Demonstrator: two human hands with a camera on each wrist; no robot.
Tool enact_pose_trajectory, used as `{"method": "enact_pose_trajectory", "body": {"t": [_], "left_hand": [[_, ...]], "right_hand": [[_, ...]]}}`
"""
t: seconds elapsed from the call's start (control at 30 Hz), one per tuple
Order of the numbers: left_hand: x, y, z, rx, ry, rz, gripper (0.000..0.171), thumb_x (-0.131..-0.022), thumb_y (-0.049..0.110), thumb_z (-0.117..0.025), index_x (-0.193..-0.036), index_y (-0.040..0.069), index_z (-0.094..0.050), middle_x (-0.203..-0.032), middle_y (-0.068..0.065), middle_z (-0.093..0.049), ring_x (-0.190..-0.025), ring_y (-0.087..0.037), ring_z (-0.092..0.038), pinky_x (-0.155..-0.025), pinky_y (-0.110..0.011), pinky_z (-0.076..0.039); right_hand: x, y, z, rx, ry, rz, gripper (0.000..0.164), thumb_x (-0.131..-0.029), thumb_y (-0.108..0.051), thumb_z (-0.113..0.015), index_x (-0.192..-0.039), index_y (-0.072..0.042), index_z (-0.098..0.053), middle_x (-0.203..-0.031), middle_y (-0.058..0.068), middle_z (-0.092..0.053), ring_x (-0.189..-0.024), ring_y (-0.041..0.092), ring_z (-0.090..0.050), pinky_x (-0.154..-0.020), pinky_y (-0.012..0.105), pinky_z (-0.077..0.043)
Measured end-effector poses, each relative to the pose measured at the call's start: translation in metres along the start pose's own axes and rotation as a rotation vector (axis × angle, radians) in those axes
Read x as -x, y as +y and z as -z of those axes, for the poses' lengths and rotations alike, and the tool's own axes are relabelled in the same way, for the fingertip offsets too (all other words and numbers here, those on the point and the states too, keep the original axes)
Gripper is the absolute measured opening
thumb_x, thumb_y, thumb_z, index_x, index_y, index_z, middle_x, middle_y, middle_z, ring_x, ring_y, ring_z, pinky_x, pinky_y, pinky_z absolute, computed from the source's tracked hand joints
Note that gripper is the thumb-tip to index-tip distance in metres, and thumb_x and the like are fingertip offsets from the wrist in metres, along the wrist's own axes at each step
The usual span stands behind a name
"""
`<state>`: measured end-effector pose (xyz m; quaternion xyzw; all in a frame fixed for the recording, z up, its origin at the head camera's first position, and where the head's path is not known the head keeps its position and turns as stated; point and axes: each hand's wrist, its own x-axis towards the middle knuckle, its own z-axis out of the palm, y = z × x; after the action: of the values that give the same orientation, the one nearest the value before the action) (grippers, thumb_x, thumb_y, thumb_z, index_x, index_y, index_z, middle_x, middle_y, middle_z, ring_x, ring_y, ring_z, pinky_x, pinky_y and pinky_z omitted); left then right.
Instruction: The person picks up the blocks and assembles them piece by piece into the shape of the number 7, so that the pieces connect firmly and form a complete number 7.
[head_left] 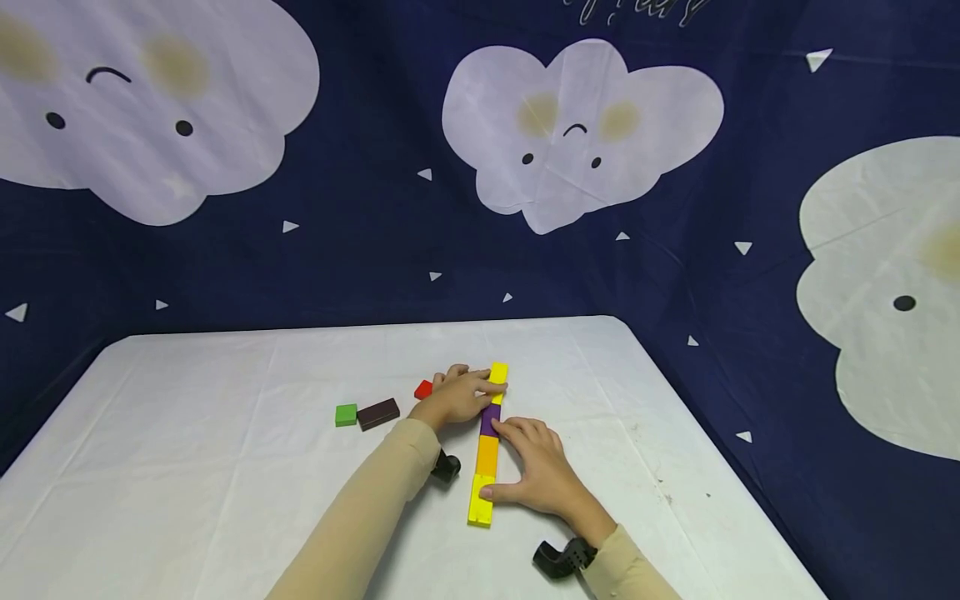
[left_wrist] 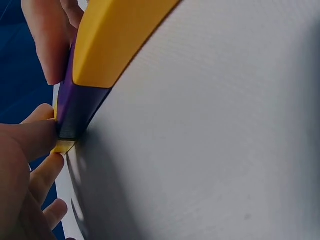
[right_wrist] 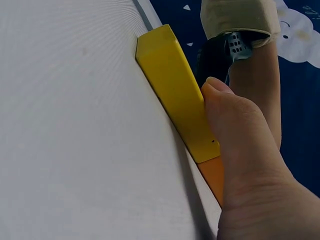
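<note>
A straight row of blocks runs away from me in the head view: a near yellow block (head_left: 481, 510), an orange block (head_left: 487, 456), a purple block (head_left: 490, 421) and a far yellow block (head_left: 498, 372). My left hand (head_left: 457, 395) pinches the far yellow block, with its thumb close to the purple joint. From the right side, my right hand (head_left: 543, 475) spans the row with spread fingers. Its thumb (right_wrist: 240, 125) presses along the near yellow block, while its fingertips touch the purple block (left_wrist: 75, 107). Part of the far block is hidden under the left fingers.
Left of the row lie a dark brown block (head_left: 378, 413) and a green block (head_left: 346, 415), end to end. A red block (head_left: 423, 389) peeks out behind the left hand. All lie on a white-covered table (head_left: 187, 467), with a dark blue cloud-print curtain (head_left: 360, 250) around it.
</note>
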<state>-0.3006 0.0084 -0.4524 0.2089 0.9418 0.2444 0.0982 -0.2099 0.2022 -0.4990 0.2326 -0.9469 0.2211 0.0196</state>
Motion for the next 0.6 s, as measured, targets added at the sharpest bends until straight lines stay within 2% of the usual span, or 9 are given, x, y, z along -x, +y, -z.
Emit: {"method": "enact_pose_trajectory", "body": {"t": [0.33, 0.53, 0.6], "left_hand": [[0.0049, 0.0058, 0.0088, -0.022, -0.028, 0.01, 0.035, -0.102, 0.026, -0.052, -0.135, 0.033, -0.061, -0.147, -0.002, -0.054, -0.147, -0.031, -0.035, -0.111, -0.056, -0.026], [0.0054, 0.0058, 0.0075, -0.05, 0.027, 0.022, 0.03, -0.099, 0.026, -0.059, -0.128, 0.029, -0.067, -0.133, -0.002, -0.066, -0.129, -0.027, -0.057, -0.1, -0.044, -0.034], [0.0056, 0.0055, 0.0069, -0.044, 0.045, 0.028, 0.028, -0.098, 0.027, -0.061, -0.126, 0.028, -0.069, -0.13, -0.001, -0.068, -0.125, -0.025, -0.06, -0.098, -0.042, -0.035]], "right_hand": [[0.0007, -0.0029, -0.0015, -0.012, 0.015, -0.016, 0.104, -0.066, -0.084, -0.067, -0.149, -0.027, -0.044, -0.147, 0.001, -0.046, -0.137, 0.022, -0.037, -0.111, 0.056, -0.026], [0.0012, -0.0037, -0.0005, -0.021, 0.014, -0.021, 0.103, -0.065, -0.082, -0.068, -0.149, -0.026, -0.045, -0.146, 0.002, -0.046, -0.137, 0.022, -0.037, -0.111, 0.056, -0.025], [0.0013, -0.0038, -0.0003, -0.026, 0.015, -0.021, 0.103, -0.065, -0.081, -0.069, -0.149, -0.026, -0.045, -0.146, 0.002, -0.046, -0.137, 0.023, -0.037, -0.111, 0.056, -0.025]]}}
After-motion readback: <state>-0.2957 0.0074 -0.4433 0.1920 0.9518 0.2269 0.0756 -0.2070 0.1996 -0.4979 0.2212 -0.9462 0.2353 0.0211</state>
